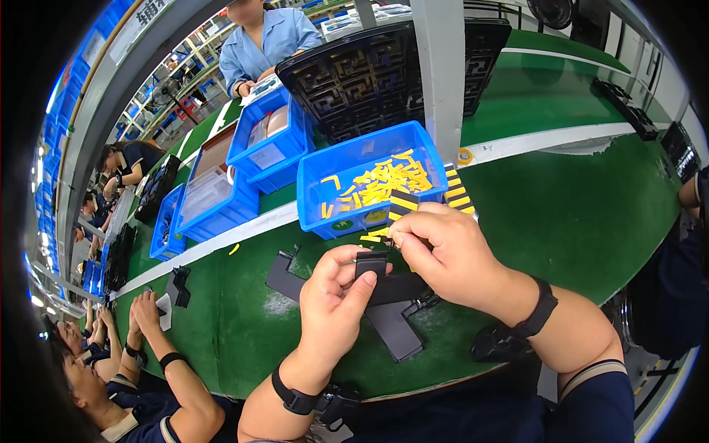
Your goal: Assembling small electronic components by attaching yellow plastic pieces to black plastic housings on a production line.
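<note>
My left hand (330, 304) is closed on a black plastic part (371, 263), with the thumb pressed against its face. My right hand (448, 247) pinches at the upper right of that part; what its fingertips hold, if anything, is too small to make out. Just beyond the hands stands a blue bin (310, 219) with many small yellow strips (391, 179) inside. A few more yellow strips lie by its front edge. Under and beside my hands, black angled plastic parts (399, 336) rest on the green tabletop (236, 325). Another such part (284, 275) lies left of my left hand.
Blue bins (221, 203) with packed contents stand to the left. A grey post (439, 74) rises behind the yellow-strip bin, beside black moulded trays (362, 81). Black-and-yellow striped blocks (459, 193) sit at that bin's right. Co-workers work at left and across the bench.
</note>
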Tool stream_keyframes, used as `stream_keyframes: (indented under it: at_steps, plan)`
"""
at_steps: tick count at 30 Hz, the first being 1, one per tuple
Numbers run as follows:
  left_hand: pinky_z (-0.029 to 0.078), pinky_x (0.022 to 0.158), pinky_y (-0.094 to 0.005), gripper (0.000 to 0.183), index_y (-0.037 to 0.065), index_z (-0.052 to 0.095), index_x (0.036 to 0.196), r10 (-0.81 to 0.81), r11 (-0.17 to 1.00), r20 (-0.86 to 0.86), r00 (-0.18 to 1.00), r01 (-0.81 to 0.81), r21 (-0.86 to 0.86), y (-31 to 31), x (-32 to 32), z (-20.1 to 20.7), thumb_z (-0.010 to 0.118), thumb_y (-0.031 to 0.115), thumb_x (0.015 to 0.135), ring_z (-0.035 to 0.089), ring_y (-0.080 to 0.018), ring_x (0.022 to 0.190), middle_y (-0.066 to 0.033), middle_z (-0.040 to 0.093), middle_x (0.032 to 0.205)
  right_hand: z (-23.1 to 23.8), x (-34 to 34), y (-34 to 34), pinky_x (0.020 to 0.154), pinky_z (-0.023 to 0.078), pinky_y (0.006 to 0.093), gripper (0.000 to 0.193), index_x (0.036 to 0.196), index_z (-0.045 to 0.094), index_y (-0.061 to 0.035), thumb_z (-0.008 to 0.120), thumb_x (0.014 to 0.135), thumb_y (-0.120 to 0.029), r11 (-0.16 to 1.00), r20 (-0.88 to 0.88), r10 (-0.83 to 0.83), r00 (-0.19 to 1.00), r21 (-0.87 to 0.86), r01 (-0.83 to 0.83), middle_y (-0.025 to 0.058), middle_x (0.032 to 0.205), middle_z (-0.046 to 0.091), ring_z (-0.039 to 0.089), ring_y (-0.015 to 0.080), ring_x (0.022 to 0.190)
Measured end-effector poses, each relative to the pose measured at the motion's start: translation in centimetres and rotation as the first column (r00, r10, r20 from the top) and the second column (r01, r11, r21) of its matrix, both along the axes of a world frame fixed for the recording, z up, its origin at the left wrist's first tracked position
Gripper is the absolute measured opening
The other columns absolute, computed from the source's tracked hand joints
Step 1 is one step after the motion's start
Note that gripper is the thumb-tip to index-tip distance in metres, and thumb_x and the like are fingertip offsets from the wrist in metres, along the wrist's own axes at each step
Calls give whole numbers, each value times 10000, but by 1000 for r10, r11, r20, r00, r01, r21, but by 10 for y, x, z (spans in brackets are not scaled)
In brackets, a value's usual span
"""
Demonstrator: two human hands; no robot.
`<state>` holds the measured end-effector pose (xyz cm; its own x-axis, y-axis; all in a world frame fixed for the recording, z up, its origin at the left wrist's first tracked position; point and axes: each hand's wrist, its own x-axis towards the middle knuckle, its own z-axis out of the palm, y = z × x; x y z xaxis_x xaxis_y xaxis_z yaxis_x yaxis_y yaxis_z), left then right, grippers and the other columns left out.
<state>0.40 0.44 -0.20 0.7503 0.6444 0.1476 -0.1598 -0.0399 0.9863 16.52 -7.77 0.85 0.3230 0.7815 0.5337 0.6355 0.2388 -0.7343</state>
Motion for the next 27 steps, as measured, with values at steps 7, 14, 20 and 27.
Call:
stream_keyframes:
  at_steps: [7,14,20,27]
  plan:
    - [437,690,-229,225,-17,512,1037,192,961,-248,950,-131,243,58,-18,13,482,-31,815,549,-87,766,-38,606,864,-9,6,5,629,460,411,260,1081,590,-30,556,826,-69,997,-27,-42,999,56,43,173,779,604,595,329,714]
    - [482,751,-321,290,-46,536,1066,741,359,-288,607,5,933,100,-45,1,551,20,785,625,-244,794,-153,637,896,0,1,0,616,467,388,603,1375,317,-80,553,821,-51,988,-149,22,989,-150,-45,156,728,610,609,304,661]
    - [496,693,-247,300,11,596,1051,180,798,-118,977,-75,598,34,-5,11,656,-19,759,610,-130,762,-78,617,861,-4,-5,1,571,459,341,678,1416,275,-106,586,816,-52,983,-166,132,977,-103,-150,113,645,584,577,240,563]
    - [462,682,-219,295,23,517,1095,-104,994,-19,994,103,-38,28,-3,4,614,-23,820,559,-77,738,-15,584,829,-13,-4,5,634,478,312,650,1376,381,-107,626,781,-14,990,-204,144,968,22,-143,95,746,624,615,176,660]
